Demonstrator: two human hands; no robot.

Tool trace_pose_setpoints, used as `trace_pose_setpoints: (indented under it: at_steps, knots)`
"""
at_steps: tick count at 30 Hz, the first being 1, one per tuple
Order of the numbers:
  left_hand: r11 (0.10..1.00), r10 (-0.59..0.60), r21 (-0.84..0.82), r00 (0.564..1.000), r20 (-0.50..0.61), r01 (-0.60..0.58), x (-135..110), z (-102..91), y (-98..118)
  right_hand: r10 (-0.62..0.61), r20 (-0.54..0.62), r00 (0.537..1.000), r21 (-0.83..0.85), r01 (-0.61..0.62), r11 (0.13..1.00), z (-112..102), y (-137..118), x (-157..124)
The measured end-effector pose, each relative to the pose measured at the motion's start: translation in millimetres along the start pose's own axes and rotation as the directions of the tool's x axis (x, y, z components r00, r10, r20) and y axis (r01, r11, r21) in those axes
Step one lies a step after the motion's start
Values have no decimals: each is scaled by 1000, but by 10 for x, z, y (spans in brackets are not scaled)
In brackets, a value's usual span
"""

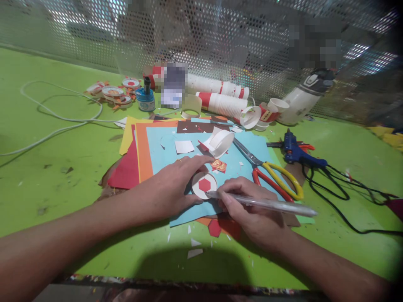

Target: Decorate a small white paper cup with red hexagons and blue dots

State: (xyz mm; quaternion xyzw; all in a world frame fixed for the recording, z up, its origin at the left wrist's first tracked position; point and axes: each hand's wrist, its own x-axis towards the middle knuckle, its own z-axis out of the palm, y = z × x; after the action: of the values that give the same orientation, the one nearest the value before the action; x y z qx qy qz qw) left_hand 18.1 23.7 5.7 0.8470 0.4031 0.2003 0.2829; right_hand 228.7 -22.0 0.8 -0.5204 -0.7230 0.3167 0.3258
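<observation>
A white cable (63,114) looped across the green tabletop (47,180) at far left, with decorated paper discs (113,92) and a small blue glue bottle (145,99) behind it. Nearer the middle, coloured paper sheets (138,159) lay fanned under a light blue sheet (163,156). On that sheet the person's left hand (174,186) braced a white disc (204,185) bearing a red hexagon, forefinger along its upper edge and thumb at its lower edge. The right hand (248,216), just beside it, gripped a clear pen (261,204) with the tip touching the disc's lower rim. Scissors (270,175) with red and yellow handles lay to the right, then a blue glue gun (296,153). Stacked paper cups (220,104) and a white bottle (300,102) lined the mesh at the back.
</observation>
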Motion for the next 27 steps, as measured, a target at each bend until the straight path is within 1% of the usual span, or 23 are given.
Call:
trace_pose_setpoints:
  at_steps: [3,11,20,27]
  knots:
    - [1000,16,5,1000,-4,-16,-3,8,-10,29,-6,1000,23,-29,999,9,19,-5]
    - [999,43,20,999,-12,-43,-25,22,-39,53,-10,999,55,-52,997,-5,17,-6]
    - [998,51,26,999,-16,-51,-3,15,-22,33,-29,999,7,-33,999,-8,-21,6]
    - [996,65,60,998,-25,-63,-34,11,-21,-21,-56,998,-6,21,1000,-5,-37,-2]
